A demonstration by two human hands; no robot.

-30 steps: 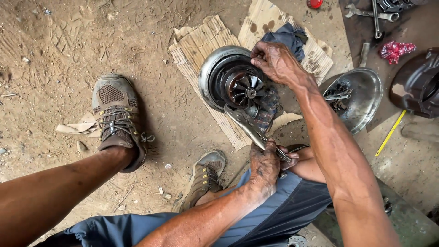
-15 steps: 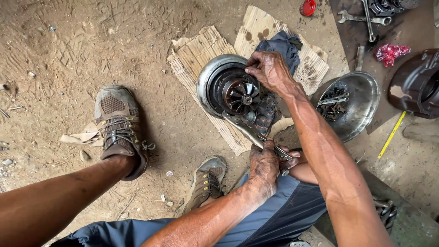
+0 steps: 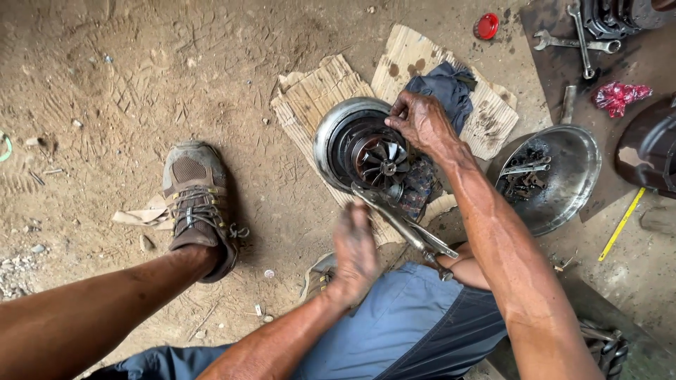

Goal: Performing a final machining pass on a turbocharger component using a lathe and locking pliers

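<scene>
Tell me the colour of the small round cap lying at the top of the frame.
Red; the cap shows clearly in the head view.

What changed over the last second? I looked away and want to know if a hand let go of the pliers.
The left hand opened and came off the pliers handles; it now hovers flat over them, blurred. The pliers stay clamped on the turbo, and the right hand stays on its rim.

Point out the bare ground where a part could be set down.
Bare dirt lies left of the cardboard, above the shoe. It is crowded right of the turbine housing: metal bowl, wrenches, red cap.
</scene>
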